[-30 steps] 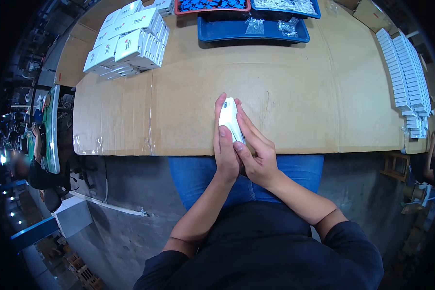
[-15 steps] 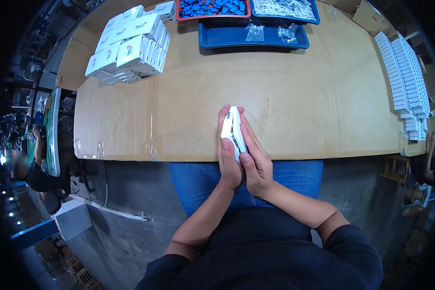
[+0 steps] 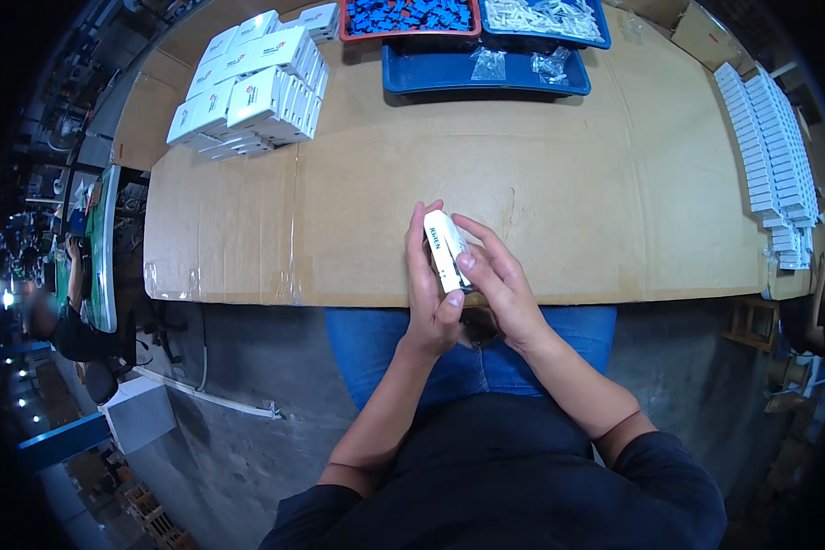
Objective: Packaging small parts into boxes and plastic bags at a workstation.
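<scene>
A white case [image 3: 440, 259] is held between two bare hands, over the near edge of the bench [image 3: 376, 183] at about its middle. By the left hand [image 3: 425, 312] it is cradled: the fingers are laid along its left side and the thumb is bent in at its near end. By the right hand [image 3: 511, 291] the other side is covered, with the thumb pressed onto the upper face and the fingers curved behind. The grip of both hands is thus partly closed, opened only as far as the case's width, and nothing else is seen to be held. A dark seam is shown along the case; whether its halves are fully joined cannot be told. It is probably held from both sides so that it is steadied and can be squeezed evenly.

At the bench's far left corner, white boxes [image 3: 252, 99] are piled flat and close, presumably so that little room is taken. At the far edge, blue parts [image 3: 408, 14] are held in a red tray [image 3: 411, 36] and white parts [image 3: 543, 18] in a blue tray [image 3: 550, 42]; they are likely separated by kind. In front, clear bags [image 3: 489, 65] are held in a lower blue tray [image 3: 481, 91]. Along the right edge, white pieces [image 3: 781, 151] are stacked in tall columns.
</scene>
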The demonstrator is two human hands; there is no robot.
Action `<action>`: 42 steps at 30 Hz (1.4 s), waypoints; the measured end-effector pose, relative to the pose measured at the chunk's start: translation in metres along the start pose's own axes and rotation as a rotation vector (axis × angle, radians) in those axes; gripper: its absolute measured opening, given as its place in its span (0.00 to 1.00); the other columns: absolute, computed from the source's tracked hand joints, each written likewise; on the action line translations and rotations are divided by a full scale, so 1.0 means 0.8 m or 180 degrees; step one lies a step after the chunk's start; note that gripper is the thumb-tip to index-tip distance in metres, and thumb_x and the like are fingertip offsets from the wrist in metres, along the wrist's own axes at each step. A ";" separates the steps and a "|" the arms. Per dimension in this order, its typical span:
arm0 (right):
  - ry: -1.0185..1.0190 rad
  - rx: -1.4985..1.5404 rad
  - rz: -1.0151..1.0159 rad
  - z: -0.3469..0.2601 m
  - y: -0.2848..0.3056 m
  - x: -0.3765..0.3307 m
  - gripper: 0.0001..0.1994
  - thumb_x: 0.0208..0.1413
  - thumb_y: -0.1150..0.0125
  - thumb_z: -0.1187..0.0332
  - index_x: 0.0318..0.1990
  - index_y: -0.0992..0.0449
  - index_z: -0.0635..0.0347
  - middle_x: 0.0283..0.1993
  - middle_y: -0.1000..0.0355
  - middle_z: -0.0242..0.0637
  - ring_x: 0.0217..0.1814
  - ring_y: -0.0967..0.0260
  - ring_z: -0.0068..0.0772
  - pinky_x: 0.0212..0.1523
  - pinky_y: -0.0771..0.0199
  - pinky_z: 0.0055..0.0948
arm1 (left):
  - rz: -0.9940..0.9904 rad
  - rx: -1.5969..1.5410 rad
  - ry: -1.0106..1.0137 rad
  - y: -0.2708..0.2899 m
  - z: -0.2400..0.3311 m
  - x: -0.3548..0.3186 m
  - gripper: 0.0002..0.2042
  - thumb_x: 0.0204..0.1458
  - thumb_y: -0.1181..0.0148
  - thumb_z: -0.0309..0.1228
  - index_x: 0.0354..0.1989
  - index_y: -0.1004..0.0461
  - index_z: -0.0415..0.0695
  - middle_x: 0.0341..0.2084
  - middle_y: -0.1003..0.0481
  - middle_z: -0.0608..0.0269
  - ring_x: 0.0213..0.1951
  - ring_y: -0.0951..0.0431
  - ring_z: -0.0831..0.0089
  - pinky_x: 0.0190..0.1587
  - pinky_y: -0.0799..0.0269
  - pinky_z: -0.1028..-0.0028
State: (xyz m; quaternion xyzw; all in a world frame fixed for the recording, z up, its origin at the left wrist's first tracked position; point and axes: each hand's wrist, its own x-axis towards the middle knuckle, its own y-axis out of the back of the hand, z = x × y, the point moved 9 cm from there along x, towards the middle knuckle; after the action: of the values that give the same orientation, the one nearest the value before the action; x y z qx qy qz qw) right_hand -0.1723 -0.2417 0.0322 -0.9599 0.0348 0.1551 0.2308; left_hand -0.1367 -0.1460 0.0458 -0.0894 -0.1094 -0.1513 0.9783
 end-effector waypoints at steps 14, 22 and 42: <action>0.0026 0.0141 -0.0033 0.017 0.000 0.002 0.30 0.70 0.46 0.72 0.77 0.44 0.67 0.69 0.30 0.49 0.67 0.30 0.31 0.68 0.32 0.30 | 0.0257 0.0467 -0.0001 0.013 -0.011 -0.008 0.38 0.65 0.45 0.51 0.72 0.42 0.32 0.64 0.36 0.45 0.64 0.31 0.56 0.67 0.36 0.60; 0.0233 -0.0360 -0.0252 0.025 -0.017 -0.002 0.32 0.72 0.46 0.69 0.79 0.48 0.67 0.69 0.31 0.46 0.65 0.30 0.28 0.67 0.33 0.28 | 0.0475 0.0485 -0.0296 0.022 -0.014 -0.017 0.44 0.61 0.45 0.63 0.68 0.40 0.32 0.60 0.34 0.45 0.58 0.28 0.58 0.56 0.27 0.63; 0.1138 -0.1253 -0.0447 0.001 -0.033 -0.022 0.27 0.74 0.54 0.67 0.77 0.43 0.69 0.67 0.32 0.49 0.68 0.32 0.39 0.68 0.34 0.33 | 0.0643 0.0080 -0.0499 0.031 0.003 -0.027 0.41 0.60 0.57 0.61 0.64 0.38 0.30 0.57 0.32 0.45 0.58 0.28 0.59 0.62 0.32 0.62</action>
State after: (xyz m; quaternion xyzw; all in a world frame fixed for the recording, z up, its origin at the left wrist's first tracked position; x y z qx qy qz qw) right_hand -0.1853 -0.2183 0.0484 -0.9985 -0.0225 -0.0295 0.0402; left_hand -0.1490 -0.1165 0.0392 -0.0993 -0.1779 -0.0430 0.9781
